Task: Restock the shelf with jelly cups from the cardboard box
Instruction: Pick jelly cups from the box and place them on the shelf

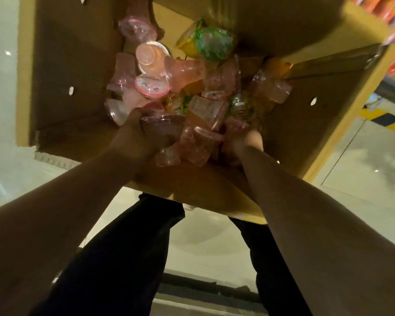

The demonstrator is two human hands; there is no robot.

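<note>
Left grip (144, 135) curled round pink jelly cup (162, 124) at near side inside open cardboard box (78, 65). Right grip (246, 139) buried among loose cups (217, 85), fingers hidden, state unclear. Green-lidded cup (214, 43) at far side.

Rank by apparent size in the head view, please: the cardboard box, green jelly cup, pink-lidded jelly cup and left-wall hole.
1. cardboard box
2. green jelly cup and pink-lidded jelly cup, too alike to rank
3. left-wall hole
</note>
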